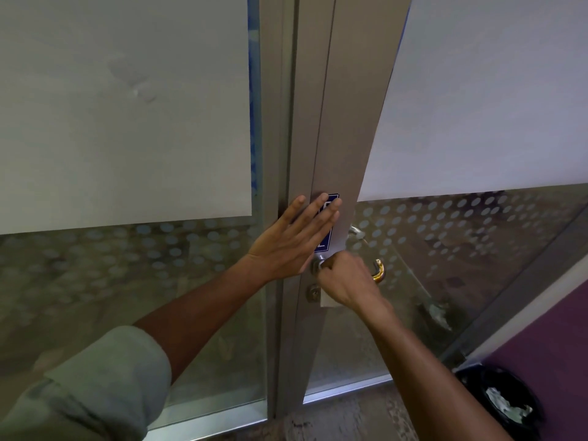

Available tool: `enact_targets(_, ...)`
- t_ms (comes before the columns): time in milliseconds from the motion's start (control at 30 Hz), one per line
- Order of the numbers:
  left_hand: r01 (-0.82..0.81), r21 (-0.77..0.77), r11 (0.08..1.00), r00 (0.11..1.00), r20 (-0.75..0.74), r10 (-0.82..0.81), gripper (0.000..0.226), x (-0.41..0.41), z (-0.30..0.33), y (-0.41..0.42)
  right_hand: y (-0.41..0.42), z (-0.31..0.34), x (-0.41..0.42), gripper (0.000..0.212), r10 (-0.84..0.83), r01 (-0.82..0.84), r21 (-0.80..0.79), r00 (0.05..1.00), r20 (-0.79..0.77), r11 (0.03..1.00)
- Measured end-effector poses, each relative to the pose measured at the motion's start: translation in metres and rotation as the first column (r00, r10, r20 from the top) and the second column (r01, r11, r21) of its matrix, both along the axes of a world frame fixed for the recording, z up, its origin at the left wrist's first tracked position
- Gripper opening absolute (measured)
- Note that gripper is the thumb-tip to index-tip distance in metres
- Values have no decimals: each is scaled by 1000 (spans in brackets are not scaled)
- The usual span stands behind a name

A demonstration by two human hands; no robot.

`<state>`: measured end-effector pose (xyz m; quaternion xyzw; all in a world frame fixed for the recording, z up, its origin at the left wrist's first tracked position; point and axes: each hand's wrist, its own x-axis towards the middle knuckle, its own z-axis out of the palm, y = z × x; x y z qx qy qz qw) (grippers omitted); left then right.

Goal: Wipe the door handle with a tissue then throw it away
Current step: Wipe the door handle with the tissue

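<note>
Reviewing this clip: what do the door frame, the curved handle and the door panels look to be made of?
The grey door frame looks like matt brushed aluminium, given its even dull sheen. The curved lever handle seems to be polished metal: silver with a brassy, shiny tip. The door panels appear to be glass with a frosted dot pattern, since the floor shows through.

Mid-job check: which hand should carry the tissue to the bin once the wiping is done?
Right. The right hand already grips the tissue on the door handle, and the bin sits low on that side. The left hand lies flat on the door frame, bracing.
</note>
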<state>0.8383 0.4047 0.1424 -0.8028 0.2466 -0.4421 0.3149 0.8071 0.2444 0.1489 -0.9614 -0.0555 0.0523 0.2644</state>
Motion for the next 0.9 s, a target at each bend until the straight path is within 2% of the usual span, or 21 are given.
enact_targets(67, 1, 1, 1000, 1000, 2, -1, 79, 1, -2, 0, -3, -2, 0, 26, 59, -59, -72, 998, -4, 996)
enact_targets(133, -1, -8, 1000, 1000, -2, 1, 83, 1, -2, 0, -6, -8, 0, 35, 86, -71, -195, 994, 72, 978)
enact_targets(267, 16, -23, 1000, 1000, -10, -16, 77, 2, -1, 0, -3, -19, -2, 21, 144, -10, -411, 944, 296, 911)
enact_targets(333, 7, -15, 1000, 1000, -14, -7, 84, 2, -1, 0, 0, -25, -3, 25, 133, 51, -444, 919, 372, 895)
enact_targets(500, -11, -18, 1000, 1000, -5, 11, 89, 3, -2, 1, 8, -38, -8, 19, 118, 133, -468, 875, 469, 874)
enact_targets(667, -14, -2, 1000, 1000, 14, 14, 86, 4, -4, 1, 8, -50, -7, 15, 131, 125, -485, 877, 461, 866)
enact_targets(833, -23, 8, 1000, 1000, 17, 22, 76, 4, -4, 0, 3, -53, -16, 47, 199, 47, -517, 890, 410, 855)
enact_targets(900, -25, 13, 1000, 1000, 17, 24, 75, 3, -4, 0, -3, -54, -20, 52, 248, 10, -551, 887, 391, 834)
